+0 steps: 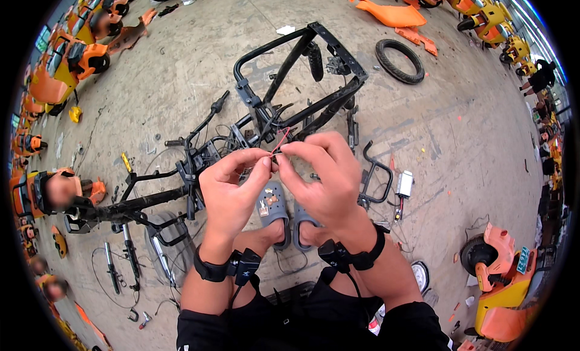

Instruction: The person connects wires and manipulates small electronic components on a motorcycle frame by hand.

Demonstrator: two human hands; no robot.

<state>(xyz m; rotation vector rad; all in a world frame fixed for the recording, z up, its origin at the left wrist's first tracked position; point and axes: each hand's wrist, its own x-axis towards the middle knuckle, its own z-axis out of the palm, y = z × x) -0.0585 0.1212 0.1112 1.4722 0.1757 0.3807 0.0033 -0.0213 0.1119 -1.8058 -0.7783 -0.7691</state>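
My left hand (232,191) and my right hand (323,178) meet at the centre, both pinching thin wires, one of them red (285,133). The exact join at my fingertips is too small to make out. Behind and beyond my hands lies a bare black tubular vehicle frame (266,48), with cables among its tubes and a long section (157,197) reaching to the left. My feet, in grey clogs (272,203), are below my hands. Black devices (244,266) are strapped to both wrists.
A loose tyre (408,78), orange panels (389,12), a silver box (405,185) and fork tubes (130,260) lie on the concrete floor (453,139). Orange and yellow scooters line both sides, another (504,315) is at lower right. A person (538,79) stands far right.
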